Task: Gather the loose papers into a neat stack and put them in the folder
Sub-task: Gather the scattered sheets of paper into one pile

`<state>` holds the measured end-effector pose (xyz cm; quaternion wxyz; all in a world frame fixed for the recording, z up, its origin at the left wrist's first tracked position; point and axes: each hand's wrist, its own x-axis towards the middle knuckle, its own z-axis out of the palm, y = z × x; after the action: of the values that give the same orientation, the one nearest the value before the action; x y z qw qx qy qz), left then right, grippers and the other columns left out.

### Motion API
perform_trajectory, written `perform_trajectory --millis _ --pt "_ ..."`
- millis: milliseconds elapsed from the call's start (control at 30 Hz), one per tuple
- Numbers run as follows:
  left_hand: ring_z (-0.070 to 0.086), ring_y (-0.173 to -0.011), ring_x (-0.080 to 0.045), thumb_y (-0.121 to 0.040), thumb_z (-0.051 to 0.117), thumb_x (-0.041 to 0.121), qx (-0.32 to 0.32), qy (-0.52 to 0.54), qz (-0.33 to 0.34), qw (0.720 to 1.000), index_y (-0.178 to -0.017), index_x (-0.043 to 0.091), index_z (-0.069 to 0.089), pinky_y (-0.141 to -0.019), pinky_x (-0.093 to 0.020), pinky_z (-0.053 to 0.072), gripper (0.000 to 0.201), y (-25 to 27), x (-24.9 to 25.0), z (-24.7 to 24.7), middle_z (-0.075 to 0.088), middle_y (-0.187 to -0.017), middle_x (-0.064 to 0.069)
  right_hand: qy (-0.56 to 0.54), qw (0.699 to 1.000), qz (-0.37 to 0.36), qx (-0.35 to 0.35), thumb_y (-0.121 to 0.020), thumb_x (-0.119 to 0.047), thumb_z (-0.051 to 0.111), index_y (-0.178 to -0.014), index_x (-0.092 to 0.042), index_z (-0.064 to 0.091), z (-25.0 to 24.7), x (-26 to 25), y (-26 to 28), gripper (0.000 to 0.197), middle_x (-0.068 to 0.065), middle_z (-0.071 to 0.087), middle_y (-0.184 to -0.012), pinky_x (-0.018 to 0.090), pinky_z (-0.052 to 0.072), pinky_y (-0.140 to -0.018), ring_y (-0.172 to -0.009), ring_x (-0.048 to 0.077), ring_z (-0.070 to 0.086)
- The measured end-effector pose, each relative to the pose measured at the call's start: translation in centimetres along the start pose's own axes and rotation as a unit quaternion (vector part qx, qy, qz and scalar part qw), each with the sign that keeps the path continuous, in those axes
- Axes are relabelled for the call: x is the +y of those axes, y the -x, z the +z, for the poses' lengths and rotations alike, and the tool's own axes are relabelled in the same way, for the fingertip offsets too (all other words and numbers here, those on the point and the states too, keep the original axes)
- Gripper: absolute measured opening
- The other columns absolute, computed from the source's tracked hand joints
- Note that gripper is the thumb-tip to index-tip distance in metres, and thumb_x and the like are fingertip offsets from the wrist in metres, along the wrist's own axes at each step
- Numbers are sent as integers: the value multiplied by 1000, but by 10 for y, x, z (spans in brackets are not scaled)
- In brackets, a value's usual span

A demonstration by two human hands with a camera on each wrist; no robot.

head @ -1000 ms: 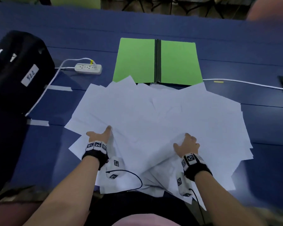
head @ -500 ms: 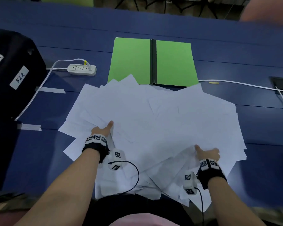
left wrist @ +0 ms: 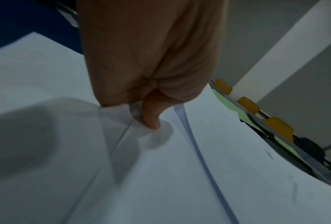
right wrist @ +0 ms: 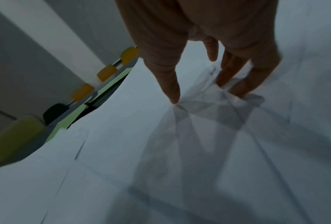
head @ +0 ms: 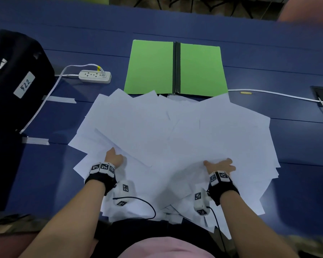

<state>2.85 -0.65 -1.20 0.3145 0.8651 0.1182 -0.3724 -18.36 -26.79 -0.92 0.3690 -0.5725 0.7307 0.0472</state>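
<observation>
A wide, untidy spread of white papers covers the near middle of the blue desk, the sheets fanned and overlapping at many angles, with some hanging over the near edge toward the person. The far corners of the sheets lap over the near edge of the green folder, which lies open and flat with its dark spine running down the middle, just beyond the pile.

The left hand sits at the near left of the spread. In the left wrist view its fingers are curled and the thumb presses into the sheets, pinching a rumpled fold of paper.

The right hand lies on the near right of the pile. In the right wrist view its fingers are spread and mostly straight, the tips pressing down on the top sheets, which crease beneath them; it grips nothing.

To the far left of the folder a white power strip lies on the desk, its cable running toward a black bag with a label reading 522 at the left edge. Another white cable crosses the desk on the right.
</observation>
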Motion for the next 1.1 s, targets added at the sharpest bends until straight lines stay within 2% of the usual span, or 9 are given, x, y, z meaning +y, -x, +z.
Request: perform_trajectory --millis 67,167,267,400,533,667,867,933,1100 --pt "46 -121 -31 -83 50 -3 -22 9 0 1000 -138 -6 35 -87 -32 43 57 6 9 2 45 -134 -18 12 997 -57 -48 -79 -18 73 -147 -6 15 10 -3 6 90 21 26 -146 40 43 -92 -128 38 42" --pt "50 -92 -25 -59 61 20 -21 92 13 995 -98 -3 58 -71 -29 40 45 11 24 4 55 -106 -15 13 976 -165 -140 -85 -15 66 -148 -8 20 24 -1 14 78 16 37 -148 36 35 -107 -134 31 41" --pt "45 -129 -32 -82 68 44 33 123 -14 992 -123 1 53 -92 -35 43 61 10 25 10 54 -125 -20 -9 970 -201 -139 -84 -19 68 -126 -10 49 21 3 11 47 8 63 -115 30 45 -88 -109 28 58" --pt "43 -133 -33 -88 64 29 81 42 -31 995 -131 2 44 -104 -38 38 55 9 24 17 49 -135 -15 -37 998 -13 45 -77 -34 74 -132 -6 39 -15 20 -10 71 22 41 -133 42 42 -96 -120 38 46" --pt "57 -109 -28 -88 60 4 85 -35 -11 996 -83 -2 52 -74 -34 41 11 -4 24 17 59 -101 -20 -56 980 169 91 -74 -40 73 -139 0 21 -51 37 -21 92 23 25 -143 45 35 -103 -129 38 33" --pt "52 -123 -37 -89 56 1 51 -66 10 997 -131 -9 45 -103 -38 43 45 -12 13 18 51 -134 -24 -109 980 149 68 -79 -31 72 -139 1 21 -61 31 -29 85 22 28 -145 44 35 -102 -129 37 39" --pt "54 -115 -33 -86 58 0 -20 -14 19 1000 -128 -7 48 -92 -34 44 44 -5 13 2 54 -131 -21 -96 995 -13 5 -85 -3 59 -137 7 37 -46 36 -34 57 25 47 -137 39 41 -100 -123 38 50" --pt "53 -122 -34 -84 70 14 -27 13 13 999 -129 -4 49 -102 -38 43 53 -1 9 0 55 -131 -17 -83 994 -70 -21 -83 3 57 -130 7 48 -43 41 -40 48 25 54 -131 40 43 -101 -118 38 54" --pt "51 -123 -35 -88 61 4 87 23 33 995 -124 -10 51 -102 -36 39 40 3 4 -7 54 -132 -24 -24 988 -71 -132 -78 13 58 -89 6 61 -66 53 -54 14 18 63 -88 21 47 -58 -84 24 53"
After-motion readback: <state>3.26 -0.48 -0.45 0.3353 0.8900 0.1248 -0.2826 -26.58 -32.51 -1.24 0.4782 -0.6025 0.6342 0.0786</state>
